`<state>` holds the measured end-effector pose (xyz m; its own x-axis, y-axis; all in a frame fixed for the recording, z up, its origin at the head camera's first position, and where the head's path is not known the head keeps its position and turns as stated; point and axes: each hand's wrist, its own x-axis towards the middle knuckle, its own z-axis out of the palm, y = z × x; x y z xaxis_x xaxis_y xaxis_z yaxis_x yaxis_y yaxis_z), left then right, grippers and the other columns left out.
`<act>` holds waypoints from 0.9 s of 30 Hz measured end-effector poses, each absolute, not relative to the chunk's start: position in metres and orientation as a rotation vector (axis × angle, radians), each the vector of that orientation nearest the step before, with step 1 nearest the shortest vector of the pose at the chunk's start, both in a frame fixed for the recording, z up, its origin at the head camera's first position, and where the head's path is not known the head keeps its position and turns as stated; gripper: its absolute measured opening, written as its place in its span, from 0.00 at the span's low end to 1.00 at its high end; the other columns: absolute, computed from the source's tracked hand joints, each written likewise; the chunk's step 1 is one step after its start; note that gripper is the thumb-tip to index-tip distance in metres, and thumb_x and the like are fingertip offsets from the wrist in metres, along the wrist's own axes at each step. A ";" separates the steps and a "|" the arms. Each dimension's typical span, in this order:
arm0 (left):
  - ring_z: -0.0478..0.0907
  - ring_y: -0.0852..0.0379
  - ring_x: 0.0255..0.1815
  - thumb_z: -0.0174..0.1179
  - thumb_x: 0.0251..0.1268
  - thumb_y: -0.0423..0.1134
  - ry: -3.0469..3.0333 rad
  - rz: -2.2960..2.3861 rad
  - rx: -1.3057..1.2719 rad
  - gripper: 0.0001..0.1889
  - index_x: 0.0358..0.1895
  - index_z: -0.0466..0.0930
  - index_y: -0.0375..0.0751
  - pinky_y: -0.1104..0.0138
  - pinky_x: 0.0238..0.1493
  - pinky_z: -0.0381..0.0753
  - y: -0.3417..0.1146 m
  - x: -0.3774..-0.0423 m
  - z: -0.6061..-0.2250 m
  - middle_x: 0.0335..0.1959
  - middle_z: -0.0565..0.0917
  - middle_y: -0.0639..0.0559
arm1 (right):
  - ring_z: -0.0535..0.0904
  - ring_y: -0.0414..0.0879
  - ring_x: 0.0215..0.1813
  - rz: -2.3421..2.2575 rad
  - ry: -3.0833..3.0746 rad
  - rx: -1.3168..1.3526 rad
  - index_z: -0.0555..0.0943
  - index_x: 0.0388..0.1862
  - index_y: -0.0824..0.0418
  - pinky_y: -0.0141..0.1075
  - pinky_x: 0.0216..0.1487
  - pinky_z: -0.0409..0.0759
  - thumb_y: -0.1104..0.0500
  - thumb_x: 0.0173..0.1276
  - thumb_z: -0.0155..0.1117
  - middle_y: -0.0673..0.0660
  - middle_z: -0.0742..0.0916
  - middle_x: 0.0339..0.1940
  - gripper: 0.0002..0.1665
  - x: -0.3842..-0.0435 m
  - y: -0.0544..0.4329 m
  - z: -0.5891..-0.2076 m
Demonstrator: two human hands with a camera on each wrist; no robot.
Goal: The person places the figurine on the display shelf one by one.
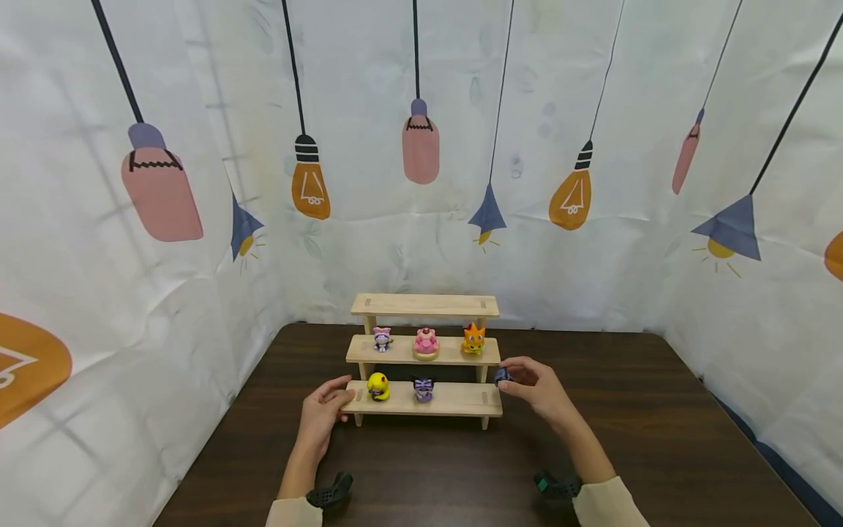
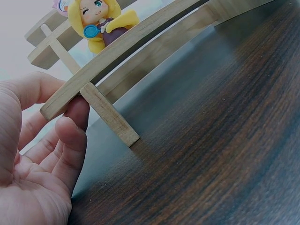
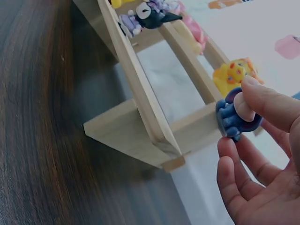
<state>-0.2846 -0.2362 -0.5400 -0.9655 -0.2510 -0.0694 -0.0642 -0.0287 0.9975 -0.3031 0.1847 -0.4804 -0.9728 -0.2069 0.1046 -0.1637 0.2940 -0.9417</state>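
Observation:
A three-tier wooden display stand (image 1: 461, 399) stands on the dark table. At the left end of its lowest tier, my left hand (image 1: 320, 417) grips the board, fingers curled beneath it in the left wrist view. My right hand (image 1: 543, 388) pinches a small dark blue figurine (image 3: 229, 117) between thumb and fingers, beside the right end of that tier. On the lowest tier sit a yellow-haired figurine (image 1: 378, 386) at the left and a purple figurine (image 1: 424, 391) with dark ears in the middle.
The middle tier carries a small white and purple figurine (image 1: 382, 339), a pink figurine (image 1: 426, 344) and an orange-yellow figurine (image 1: 473, 339). The top tier (image 1: 424, 304) is bare wood. A printed cloth (image 1: 369, 256) hangs behind the dark wood-grain table (image 1: 645, 424).

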 end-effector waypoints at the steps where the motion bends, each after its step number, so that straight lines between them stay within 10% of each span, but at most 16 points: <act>1: 0.79 0.60 0.29 0.66 0.69 0.36 -2.091 -2.138 0.343 0.22 0.64 0.80 0.37 0.70 0.28 0.80 -0.236 -0.285 -0.540 0.37 0.88 0.57 | 0.81 0.50 0.48 -1.807 2.498 -0.366 0.82 0.59 0.59 0.37 0.49 0.82 0.55 0.65 0.76 0.62 0.85 0.52 0.25 -0.302 0.183 -0.480; 27: 0.79 0.60 0.29 0.66 0.68 0.34 -2.083 -2.138 0.336 0.22 0.64 0.79 0.36 0.70 0.27 0.80 -0.236 -0.285 -0.541 0.36 0.88 0.59 | 0.80 0.46 0.46 -1.735 2.585 -0.445 0.86 0.53 0.51 0.33 0.47 0.80 0.53 0.62 0.78 0.55 0.85 0.50 0.20 -0.294 0.145 -0.492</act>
